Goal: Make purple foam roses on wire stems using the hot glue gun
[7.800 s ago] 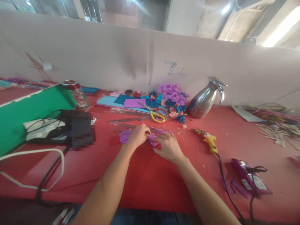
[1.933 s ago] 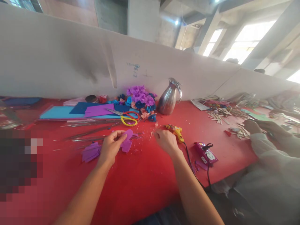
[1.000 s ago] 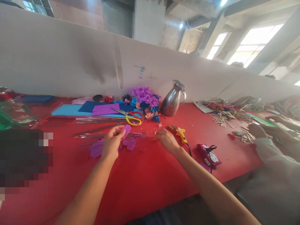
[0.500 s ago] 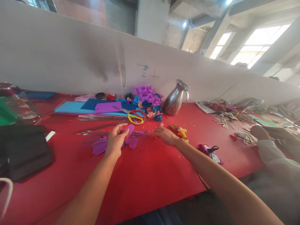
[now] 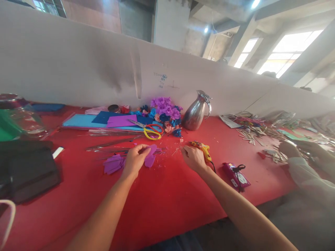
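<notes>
My left hand (image 5: 135,160) is closed in a pinch on a purple paper petal (image 5: 152,149), which overlaps other cut purple pieces (image 5: 149,161) on the table. Beside its wrist lies a stack of purple paper strips (image 5: 113,164). My right hand (image 5: 194,157) has its fingers curled together, just left of a yellow glue gun (image 5: 205,152). Faint thin strands show by those fingertips, but whether they are held is hidden. Scissors with red and yellow handles (image 5: 152,134) rest beyond my left hand, on sheets of purple paper (image 5: 121,121) and blue paper.
Purple, blue and pink paper flowers (image 5: 164,108) are heaped beside a metal jug (image 5: 196,111). A purple box with a black cord (image 5: 236,175) lies right of my forearm. A dark case (image 5: 28,170) stands left. Another person's sleeve (image 5: 306,174) and wooden sticks (image 5: 250,135) are at right.
My right hand has moved right and slightly nearer, closer to the glue gun. My left hand has shifted slightly right and lower, bringing its petal over the other purple pieces.
</notes>
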`<control>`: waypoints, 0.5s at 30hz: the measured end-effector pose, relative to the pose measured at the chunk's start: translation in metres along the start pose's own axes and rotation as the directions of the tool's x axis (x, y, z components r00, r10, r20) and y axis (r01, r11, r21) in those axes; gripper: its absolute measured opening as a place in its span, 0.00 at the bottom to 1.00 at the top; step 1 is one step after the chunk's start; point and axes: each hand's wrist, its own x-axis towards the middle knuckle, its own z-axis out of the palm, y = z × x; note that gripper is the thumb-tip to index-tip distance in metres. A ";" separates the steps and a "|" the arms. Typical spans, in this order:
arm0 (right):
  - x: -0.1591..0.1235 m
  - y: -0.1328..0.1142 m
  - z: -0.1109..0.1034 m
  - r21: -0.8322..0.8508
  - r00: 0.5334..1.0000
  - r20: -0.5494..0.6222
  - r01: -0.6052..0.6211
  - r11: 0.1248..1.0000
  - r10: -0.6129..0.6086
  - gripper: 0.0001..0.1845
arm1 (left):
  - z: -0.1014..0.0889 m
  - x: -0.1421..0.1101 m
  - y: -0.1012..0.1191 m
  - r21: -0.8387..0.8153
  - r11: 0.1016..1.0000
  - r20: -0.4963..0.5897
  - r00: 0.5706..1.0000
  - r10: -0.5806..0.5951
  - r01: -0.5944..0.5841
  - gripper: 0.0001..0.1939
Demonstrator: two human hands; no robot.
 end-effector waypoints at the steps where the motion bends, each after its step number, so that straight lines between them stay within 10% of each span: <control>1: -0.006 -0.002 -0.002 -0.018 1.000 0.025 -0.015 1.000 0.015 0.14 | 0.000 0.000 0.000 0.014 1.000 -0.003 1.000 0.008 -0.008 0.15; 9: -0.065 -0.004 -0.004 0.175 0.991 0.131 -0.027 0.984 0.003 0.07 | 0.000 -0.001 -0.003 0.091 0.991 0.036 0.995 0.096 -0.098 0.13; 15: -0.080 0.032 -0.016 0.260 0.980 -0.067 -0.163 0.952 0.186 0.12 | 0.012 -0.004 -0.005 0.252 0.916 0.351 0.912 0.214 -0.312 0.15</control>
